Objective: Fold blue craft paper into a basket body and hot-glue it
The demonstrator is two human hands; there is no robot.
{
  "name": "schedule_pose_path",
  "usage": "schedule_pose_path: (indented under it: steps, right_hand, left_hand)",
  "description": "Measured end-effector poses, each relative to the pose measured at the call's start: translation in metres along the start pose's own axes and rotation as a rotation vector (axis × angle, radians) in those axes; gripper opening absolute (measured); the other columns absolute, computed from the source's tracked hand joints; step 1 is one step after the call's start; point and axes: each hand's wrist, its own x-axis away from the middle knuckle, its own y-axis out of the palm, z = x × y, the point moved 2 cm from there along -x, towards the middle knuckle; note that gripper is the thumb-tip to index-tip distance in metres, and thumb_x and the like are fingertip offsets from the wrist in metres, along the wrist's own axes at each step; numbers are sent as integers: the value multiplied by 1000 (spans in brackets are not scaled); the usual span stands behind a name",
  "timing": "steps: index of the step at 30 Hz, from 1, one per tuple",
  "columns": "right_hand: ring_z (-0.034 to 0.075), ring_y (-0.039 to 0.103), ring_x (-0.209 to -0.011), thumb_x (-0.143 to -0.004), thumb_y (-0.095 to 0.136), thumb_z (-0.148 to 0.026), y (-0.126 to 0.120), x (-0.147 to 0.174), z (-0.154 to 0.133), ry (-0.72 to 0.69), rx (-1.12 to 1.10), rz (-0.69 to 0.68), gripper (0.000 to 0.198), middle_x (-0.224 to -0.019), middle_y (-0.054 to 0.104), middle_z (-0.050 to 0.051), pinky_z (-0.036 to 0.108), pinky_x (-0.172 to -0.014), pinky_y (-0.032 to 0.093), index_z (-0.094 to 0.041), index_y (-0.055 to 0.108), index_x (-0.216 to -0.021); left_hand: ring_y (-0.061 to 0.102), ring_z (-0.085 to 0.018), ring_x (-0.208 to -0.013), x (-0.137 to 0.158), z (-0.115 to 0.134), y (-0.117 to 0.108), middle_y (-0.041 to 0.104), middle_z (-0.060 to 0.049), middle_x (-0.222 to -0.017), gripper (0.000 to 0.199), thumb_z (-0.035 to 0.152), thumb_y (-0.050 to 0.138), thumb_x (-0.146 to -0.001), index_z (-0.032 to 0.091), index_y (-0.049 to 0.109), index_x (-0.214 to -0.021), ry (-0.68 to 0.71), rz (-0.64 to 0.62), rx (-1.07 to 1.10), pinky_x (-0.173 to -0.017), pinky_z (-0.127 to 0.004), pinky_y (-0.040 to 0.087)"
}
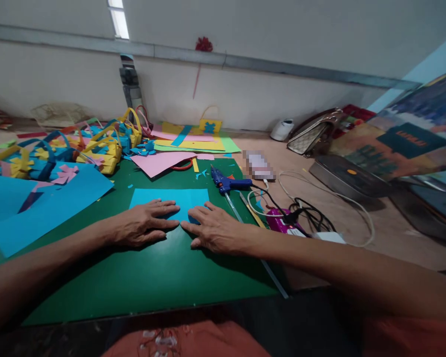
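A blue sheet of paper (171, 196) lies flat on the green cutting mat (163, 282), its near edge partly hidden under my hands. My left hand (143, 223) rests on its left half, fingers stretched out and pointing right. On the right half lies my right hand (211, 228), fingers spread and pressing down, its fingertips close to those of the left. Just beyond the right hand sits a blue hot glue gun (228, 182) with a clear glue stick (233, 207) beside it. Neither hand is closed round anything.
Larger blue sheets (59, 213) lie at left, below several small paper baskets (107, 153). Pink paper (163, 162) and scissors (182, 164) are behind the mat's middle. To the right are a phone (259, 166), a purple power strip (278, 220), loose cables and dark cases (351, 178).
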Motion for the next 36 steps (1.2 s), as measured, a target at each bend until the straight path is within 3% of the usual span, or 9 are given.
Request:
schedule_pose_path:
  steps: [9,27,31,36]
  right_hand:
    - [24,46,-98,-90,39,-42,0,10,4,-11,1,11,38,-104,55,12,49,-91,29,-18,52,-117]
    - [31,39,-118,-88,44,-41,6,64,11,204,102,52,34,-116,55,14,58,-95,22,-19,57,-111]
    - [32,38,-118,-88,44,-40,0,64,8,230,135,44,33,-117,55,15,57,-95,22,-18,58,-107]
    - [28,45,-107,-89,40,-25,-3,46,4,217,96,61,34,-111,56,14,51,-92,27,-16,51,-121]
  left_hand:
    - [22,-29,-136,1,0,0,31,-8,-145,40,38,38,-93,28,46,-131,-6,31,26,-109,-51,24]
    - [23,-28,-136,2,-1,-1,32,-10,-144,40,39,35,-94,26,48,-129,-9,28,7,-108,-51,25]
    - [23,-28,-136,1,1,-2,33,-11,-144,41,40,35,-93,25,48,-129,-1,29,2,-108,-50,24]
    - [27,-31,-133,-4,8,-4,34,-12,-143,44,44,39,-91,24,48,-129,-1,28,-54,-106,-51,27]
